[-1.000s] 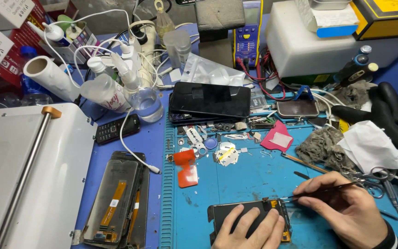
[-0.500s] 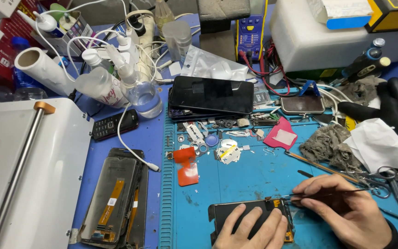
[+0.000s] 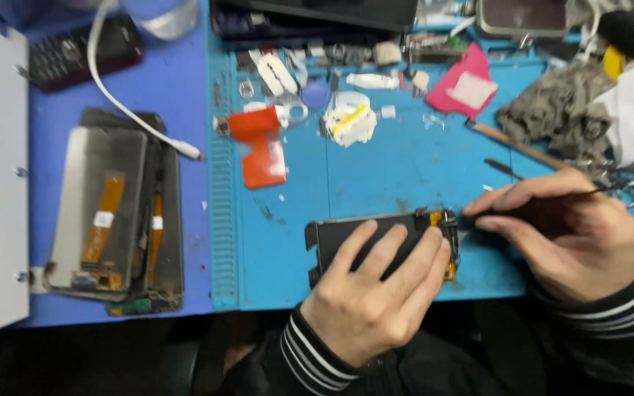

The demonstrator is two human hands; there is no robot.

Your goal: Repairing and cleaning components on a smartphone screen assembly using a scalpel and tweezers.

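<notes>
Lying on the blue work mat (image 3: 405, 169) near its front edge, long axis running left to right, exposed end with yellow parts pointing right: dark phone body (image 3: 346, 238), bare mat stretching open behind it up to the orange piece (image 3: 262, 143). Pressing flat on the phone, fingers spread and uncurled: left hand (image 3: 372, 293). Pinching a thin dark tool (image 3: 544, 202) between thumb and forefinger, tip meeting the phone's right end: right hand (image 3: 563, 231).

A dark, opened phone (image 3: 376, 238) lies flat and lengthwise across the blue mat (image 3: 398, 169) on the bench, its right end bared to show small orange and metal parts, where a thin dark tool (image 3: 544, 202) meets it.
</notes>
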